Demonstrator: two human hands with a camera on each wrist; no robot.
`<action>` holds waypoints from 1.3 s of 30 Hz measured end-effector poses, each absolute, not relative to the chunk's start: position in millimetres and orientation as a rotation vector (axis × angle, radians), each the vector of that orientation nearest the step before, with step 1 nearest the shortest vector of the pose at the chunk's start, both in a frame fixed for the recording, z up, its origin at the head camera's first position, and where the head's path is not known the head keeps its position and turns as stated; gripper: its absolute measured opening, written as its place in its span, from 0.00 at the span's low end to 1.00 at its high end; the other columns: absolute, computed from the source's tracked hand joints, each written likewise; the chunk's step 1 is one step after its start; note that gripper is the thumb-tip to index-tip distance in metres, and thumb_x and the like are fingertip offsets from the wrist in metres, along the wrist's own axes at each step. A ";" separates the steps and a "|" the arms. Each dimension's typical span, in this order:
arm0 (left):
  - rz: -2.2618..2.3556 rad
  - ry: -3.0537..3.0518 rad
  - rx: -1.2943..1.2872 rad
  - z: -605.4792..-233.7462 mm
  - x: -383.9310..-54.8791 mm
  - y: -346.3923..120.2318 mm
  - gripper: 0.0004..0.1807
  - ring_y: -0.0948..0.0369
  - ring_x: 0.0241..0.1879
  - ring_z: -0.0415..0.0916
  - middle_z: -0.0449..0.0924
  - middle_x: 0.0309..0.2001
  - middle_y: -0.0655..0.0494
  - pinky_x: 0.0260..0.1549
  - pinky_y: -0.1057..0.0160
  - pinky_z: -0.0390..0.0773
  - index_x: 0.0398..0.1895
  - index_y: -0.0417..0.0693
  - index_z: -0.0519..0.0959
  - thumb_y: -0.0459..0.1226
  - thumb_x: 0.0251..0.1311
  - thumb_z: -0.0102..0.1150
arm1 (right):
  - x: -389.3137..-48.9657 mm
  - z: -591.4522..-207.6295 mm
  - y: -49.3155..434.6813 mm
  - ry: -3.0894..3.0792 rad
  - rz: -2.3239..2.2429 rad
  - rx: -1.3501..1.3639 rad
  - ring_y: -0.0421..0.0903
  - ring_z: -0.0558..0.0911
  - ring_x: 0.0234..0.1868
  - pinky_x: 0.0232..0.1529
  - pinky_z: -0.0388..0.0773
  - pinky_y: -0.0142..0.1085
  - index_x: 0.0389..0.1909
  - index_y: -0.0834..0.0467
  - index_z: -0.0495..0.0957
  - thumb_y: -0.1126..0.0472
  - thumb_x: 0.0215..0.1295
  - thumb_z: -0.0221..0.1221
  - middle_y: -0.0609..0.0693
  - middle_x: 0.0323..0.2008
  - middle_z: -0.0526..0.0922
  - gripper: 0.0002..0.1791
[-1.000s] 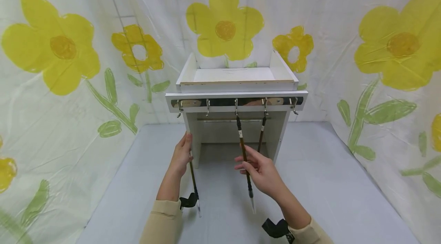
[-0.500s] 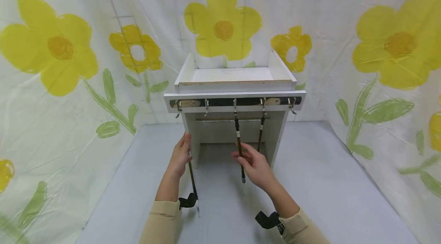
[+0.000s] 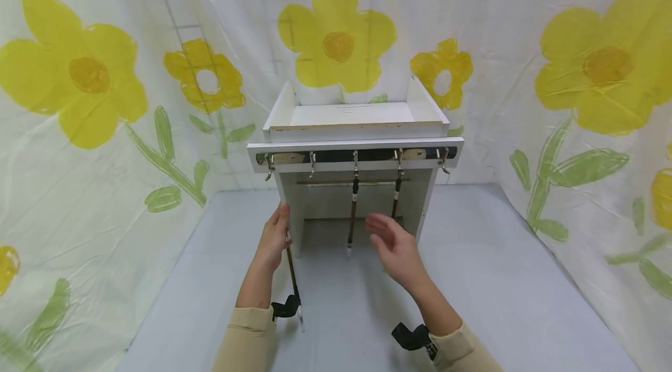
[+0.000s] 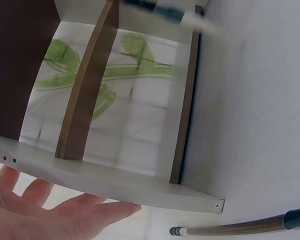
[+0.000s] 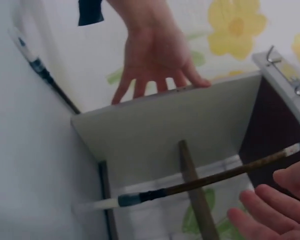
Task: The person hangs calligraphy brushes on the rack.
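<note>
My left hand (image 3: 274, 237) rests against the front edge of the left side panel (image 3: 290, 217) of a white shelf unit; its fingers are straight and spread in the right wrist view. A capped writing brush (image 3: 353, 217) hangs from the middle hook (image 3: 356, 163). Just right of it, my right hand (image 3: 400, 252) is apart from the brush, with loosely bent fingers and nothing held. Another brush (image 3: 396, 197) hangs from the hook to the right, its lower part hidden by that hand. Below my left hand, a third brush (image 4: 235, 229) lies outside the panel on the table.
The white hook rail (image 3: 325, 156) crosses the unit's front, with bare hooks at both ends. A wooden bar (image 5: 192, 180) spans the inside. Above is an open-topped tray section (image 3: 354, 114). A flower-print curtain (image 3: 252, 69) stands behind the pale table (image 3: 472, 267).
My right hand has let go of the middle brush and moved slightly right of it. The brush has swung back toward the unit and hangs straighter. My left hand stays on the panel.
</note>
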State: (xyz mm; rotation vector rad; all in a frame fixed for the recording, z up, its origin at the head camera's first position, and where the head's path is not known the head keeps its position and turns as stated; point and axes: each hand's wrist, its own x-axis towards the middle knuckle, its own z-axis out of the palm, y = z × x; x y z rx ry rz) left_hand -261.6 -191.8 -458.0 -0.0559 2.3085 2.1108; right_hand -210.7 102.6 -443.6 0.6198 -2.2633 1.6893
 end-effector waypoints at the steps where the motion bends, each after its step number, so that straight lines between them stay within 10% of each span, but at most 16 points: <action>1: 2.115 2.311 -0.058 -459.7 -262.3 -192.1 0.43 0.34 0.77 0.46 0.42 0.81 0.42 0.66 0.29 0.59 0.83 0.54 0.43 0.64 0.74 0.33 | -208.9 -440.8 103.6 -2.255 1.679 0.613 0.48 0.82 0.61 0.57 0.82 0.41 0.65 0.58 0.74 0.68 0.73 0.57 0.52 0.59 0.83 0.21; 9: 2.118 2.325 -0.046 -460.9 -261.5 -191.9 0.46 0.34 0.77 0.47 0.44 0.81 0.43 0.65 0.29 0.60 0.83 0.55 0.44 0.68 0.70 0.35 | -201.4 -421.9 115.8 -2.103 1.646 0.665 0.52 0.86 0.53 0.52 0.81 0.25 0.64 0.60 0.74 0.70 0.72 0.58 0.57 0.54 0.85 0.21; 26: 2.140 2.288 -0.030 -454.6 -259.5 -192.0 0.42 0.36 0.77 0.46 0.44 0.81 0.43 0.65 0.28 0.58 0.83 0.54 0.45 0.64 0.74 0.34 | -208.6 -400.9 165.6 -1.706 1.604 0.364 0.40 0.85 0.47 0.42 0.84 0.27 0.60 0.68 0.75 0.73 0.71 0.57 0.65 0.45 0.84 0.18; 39: 2.118 2.317 -0.046 -459.7 -261.8 -192.1 0.45 0.34 0.77 0.45 0.43 0.82 0.44 0.67 0.30 0.59 0.83 0.55 0.44 0.67 0.72 0.34 | -244.6 -429.9 188.9 -1.823 1.791 0.021 0.45 0.78 0.60 0.54 0.78 0.22 0.69 0.52 0.70 0.57 0.73 0.60 0.54 0.64 0.78 0.26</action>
